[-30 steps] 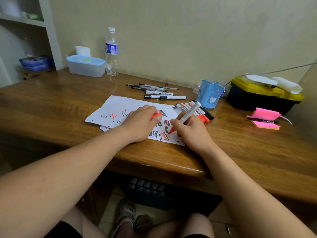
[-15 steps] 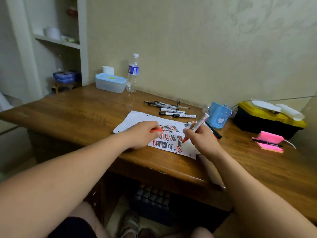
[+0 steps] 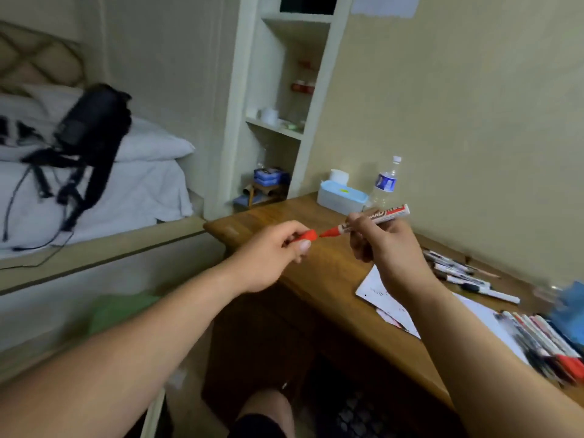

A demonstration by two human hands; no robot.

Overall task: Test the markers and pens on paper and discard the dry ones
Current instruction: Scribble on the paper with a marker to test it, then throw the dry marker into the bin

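One uncapped marker point(image 3: 376, 216), red-tipped, points at its cap point(image 3: 309, 236).

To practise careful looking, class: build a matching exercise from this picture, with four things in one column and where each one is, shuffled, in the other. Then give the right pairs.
Things
1. red marker
2. red cap
3. water bottle
4. black bag

Places
A. lying on the bed
B. pinched in the left hand
C. standing on the desk near the wall
D. held in the right hand

Pairs: 1-D, 2-B, 3-C, 4-A
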